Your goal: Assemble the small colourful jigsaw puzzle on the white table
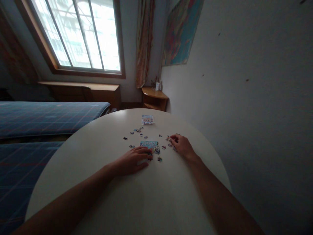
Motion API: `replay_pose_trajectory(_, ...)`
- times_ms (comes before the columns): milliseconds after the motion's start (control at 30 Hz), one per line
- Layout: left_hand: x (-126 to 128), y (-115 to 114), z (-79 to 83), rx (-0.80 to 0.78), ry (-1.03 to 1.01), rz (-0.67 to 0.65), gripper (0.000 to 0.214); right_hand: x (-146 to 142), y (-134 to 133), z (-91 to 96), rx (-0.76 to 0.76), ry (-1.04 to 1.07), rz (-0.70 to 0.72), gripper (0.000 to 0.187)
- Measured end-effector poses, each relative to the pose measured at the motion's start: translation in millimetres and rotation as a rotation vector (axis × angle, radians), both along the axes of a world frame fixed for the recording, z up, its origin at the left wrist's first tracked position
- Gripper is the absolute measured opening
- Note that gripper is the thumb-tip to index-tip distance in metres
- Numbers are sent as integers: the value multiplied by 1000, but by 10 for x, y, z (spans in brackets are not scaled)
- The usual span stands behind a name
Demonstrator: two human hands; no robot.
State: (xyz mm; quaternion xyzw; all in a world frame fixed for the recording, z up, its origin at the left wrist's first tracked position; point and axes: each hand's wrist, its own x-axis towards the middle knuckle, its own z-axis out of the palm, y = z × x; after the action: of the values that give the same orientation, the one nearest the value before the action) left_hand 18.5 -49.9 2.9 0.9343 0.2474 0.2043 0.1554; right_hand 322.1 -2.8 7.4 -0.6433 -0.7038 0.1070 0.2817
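A partly assembled jigsaw puzzle (149, 144) with a light blue upper part lies on the table in front of me. My left hand (135, 160) rests flat over its lower left part, fingers stretched out and apart, covering some of it. To the right, my right hand (181, 145) is bent over a small group of loose puzzle pieces (168, 139), thumb and fingertips drawn together on a piece there. A single puzzle piece (159, 159) lies just below the puzzle. More loose pieces (138, 130) are scattered above and left of it.
The round white table (102, 202) carries a small picture packet (147, 119) beyond the puzzle. A bed with a blue plaid cover (49, 119) stands to the left. The wall (244, 117) rises close on the right, and a wooden corner shelf (155, 93) stands behind the table.
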Motion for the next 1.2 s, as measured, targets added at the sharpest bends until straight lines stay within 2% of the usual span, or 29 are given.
replay_pose_trajectory(267, 9, -2, -4, -2, -11, 5, 34, -183, -23, -7, 90, -167, -2, 24)
replay_pose_trajectory(700, 6, 1, -20, 10, -15, 4, 35, -231, -51, 26, 23, -48, 5, 15)
replay_pose_trajectory(833, -3, 4, -32, 18, 8, 7, 35, -244, -103, 85, 7, 49, 68, 15)
replay_pose_trajectory(933, -6, 8, -36, 32, 22, 4, 36, -255, -125, 99, 11, 165, 114, 22)
replay_pose_trajectory(1067, 3, 5, -27, 32, 26, 17, 37, -304, -151, 104, 26, 294, 249, 26)
replay_pose_trajectory(1200, 13, 8, -29, 29, -18, 43, 42, -392, -207, 146, -8, 309, 327, 23)
